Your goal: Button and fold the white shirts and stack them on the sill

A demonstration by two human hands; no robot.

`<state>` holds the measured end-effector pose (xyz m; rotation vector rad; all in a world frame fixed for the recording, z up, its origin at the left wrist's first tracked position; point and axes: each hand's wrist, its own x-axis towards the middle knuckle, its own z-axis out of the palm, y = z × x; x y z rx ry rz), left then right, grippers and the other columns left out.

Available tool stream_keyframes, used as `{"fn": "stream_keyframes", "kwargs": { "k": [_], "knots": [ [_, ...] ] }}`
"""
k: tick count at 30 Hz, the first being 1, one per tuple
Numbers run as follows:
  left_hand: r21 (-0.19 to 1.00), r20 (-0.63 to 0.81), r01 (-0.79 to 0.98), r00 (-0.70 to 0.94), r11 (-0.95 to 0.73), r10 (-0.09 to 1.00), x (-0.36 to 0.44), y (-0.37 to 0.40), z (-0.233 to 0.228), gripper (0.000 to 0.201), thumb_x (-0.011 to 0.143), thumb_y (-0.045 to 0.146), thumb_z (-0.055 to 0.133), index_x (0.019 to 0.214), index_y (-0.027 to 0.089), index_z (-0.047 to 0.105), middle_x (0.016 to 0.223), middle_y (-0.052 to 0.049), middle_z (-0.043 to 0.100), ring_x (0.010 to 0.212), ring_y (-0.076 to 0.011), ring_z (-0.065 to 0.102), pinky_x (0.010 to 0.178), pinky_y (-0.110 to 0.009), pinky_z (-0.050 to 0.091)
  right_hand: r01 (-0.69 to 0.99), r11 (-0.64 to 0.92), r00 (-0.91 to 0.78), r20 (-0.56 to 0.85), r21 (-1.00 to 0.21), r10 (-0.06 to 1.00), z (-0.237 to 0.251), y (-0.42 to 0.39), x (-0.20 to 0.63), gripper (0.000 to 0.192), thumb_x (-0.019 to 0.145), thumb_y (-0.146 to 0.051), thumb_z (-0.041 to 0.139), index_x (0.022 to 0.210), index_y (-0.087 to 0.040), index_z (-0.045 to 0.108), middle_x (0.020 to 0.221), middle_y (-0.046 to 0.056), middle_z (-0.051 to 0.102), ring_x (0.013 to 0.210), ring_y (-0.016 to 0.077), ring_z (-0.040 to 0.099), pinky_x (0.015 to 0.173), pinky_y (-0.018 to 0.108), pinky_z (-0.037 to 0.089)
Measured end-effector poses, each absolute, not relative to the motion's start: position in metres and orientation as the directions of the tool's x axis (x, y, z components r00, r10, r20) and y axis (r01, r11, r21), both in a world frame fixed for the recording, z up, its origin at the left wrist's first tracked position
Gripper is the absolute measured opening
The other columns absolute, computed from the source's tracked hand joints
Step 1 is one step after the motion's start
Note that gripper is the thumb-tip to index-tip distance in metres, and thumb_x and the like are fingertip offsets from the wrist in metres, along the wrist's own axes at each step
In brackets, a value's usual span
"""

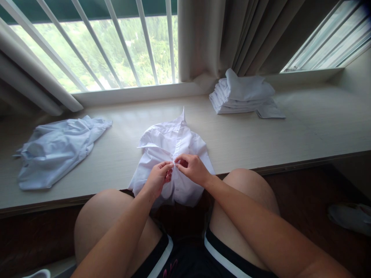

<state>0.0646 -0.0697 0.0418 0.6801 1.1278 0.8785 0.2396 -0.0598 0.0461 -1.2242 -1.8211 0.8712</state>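
A white button-up shirt lies in front of me on the light ledge, its collar pointing away and its lower part hanging over the front edge toward my knees. My left hand pinches the shirt's front placket from the left. From the right, my right hand pinches the same spot, and the fingertips of both hands nearly meet there. Fabric is bunched and slightly raised around that point. Whatever small button sits between the fingers is too hidden to make out.
A crumpled white garment lies on the ledge at the left. Farther back on the right is a stack of folded white garments. Behind the ledge are a barred window and grey curtains. My knees touch the ledge's front side.
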Motion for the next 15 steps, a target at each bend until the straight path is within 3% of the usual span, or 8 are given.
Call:
{"fn": "stream_keyframes", "kwargs": {
  "k": [15],
  "knots": [
    [0.860,-0.461,-0.192,0.104,0.472,0.881,0.0623,-0.0687,0.0436,0.033,0.067,0.038,0.084,0.086,0.014,0.069,0.056,0.007,0.046,0.047,-0.0052,0.038,0.046,-0.019,0.028,0.440,0.310,-0.254,0.215,-0.843,0.943,0.0463,-0.0606,0.2399,0.007,0.087,-0.022,0.066,0.091,-0.020,0.071,0.071,-0.002,0.064,0.066,0.0128,0.059,0.069,0.025,0.044]
  ]
}}
